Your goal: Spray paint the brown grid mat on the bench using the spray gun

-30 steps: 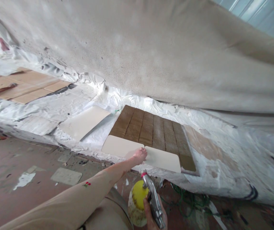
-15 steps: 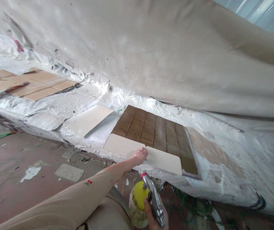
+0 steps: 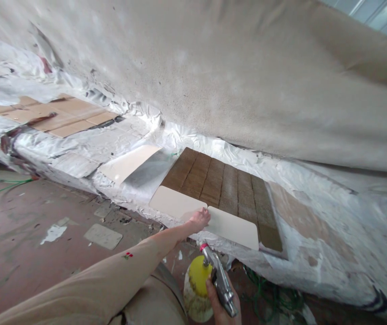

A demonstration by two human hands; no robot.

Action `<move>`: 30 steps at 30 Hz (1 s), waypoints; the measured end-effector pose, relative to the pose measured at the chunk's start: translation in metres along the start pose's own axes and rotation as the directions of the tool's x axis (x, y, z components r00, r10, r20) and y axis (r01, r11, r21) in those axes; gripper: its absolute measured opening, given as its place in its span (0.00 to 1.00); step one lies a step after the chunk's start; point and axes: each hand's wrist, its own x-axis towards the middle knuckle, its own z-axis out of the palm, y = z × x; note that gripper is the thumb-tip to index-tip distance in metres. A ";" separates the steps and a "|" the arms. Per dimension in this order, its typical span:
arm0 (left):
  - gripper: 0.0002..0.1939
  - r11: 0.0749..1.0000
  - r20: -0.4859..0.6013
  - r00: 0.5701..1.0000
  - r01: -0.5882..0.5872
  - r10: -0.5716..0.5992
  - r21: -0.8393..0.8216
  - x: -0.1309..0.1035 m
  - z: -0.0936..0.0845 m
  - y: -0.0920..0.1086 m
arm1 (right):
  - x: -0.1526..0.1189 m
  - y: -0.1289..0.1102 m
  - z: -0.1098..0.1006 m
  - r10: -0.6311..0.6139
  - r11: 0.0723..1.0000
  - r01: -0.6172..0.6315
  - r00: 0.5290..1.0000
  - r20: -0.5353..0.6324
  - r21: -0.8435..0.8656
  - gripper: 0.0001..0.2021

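Note:
My left hand (image 3: 200,220) reaches to the inner edge of two pale, round-cornered panels, its fingers closed where the left panel (image 3: 176,202) meets the right panel (image 3: 232,227); what the fingertips hold is too small to make out. Both pale panels lie along the near side of several brown wood-grain boards (image 3: 210,178). At the bottom, my right hand (image 3: 222,300) grips a metal spray gun (image 3: 218,280) with a red-ringed nozzle. A yellow and whitish cup (image 3: 197,286) is attached beside the gun.
Plastic sheeting (image 3: 139,201) covers the raised surface. A curved pale sheet (image 3: 131,163) and flattened cardboard (image 3: 75,113) lie to the left. Behind hangs a beige cloth (image 3: 230,67). Green hoses (image 3: 264,293) lie on the floor below.
The view has shifted slightly, and the curved pale sheet on the left has lifted more at its near right edge. Both hands keep nearly the same places.

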 end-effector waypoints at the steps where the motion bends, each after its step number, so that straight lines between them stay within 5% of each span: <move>1: 0.20 1.000 -0.003 1.000 0.002 -0.002 0.003 0.000 0.001 0.000 | 0.005 0.006 0.001 0.034 0.999 -0.034 0.999 0.007 0.012 0.17; 15: 0.20 0.999 -0.065 0.998 0.014 -0.012 0.042 -0.001 0.008 0.001 | 0.019 0.024 -0.008 0.049 0.999 -0.051 0.976 0.210 0.006 0.17; 30: 0.20 0.999 -0.056 0.998 0.020 -0.018 0.039 -0.008 -0.002 0.002 | 0.027 0.026 -0.022 0.021 0.997 -0.007 0.980 0.196 -0.074 0.18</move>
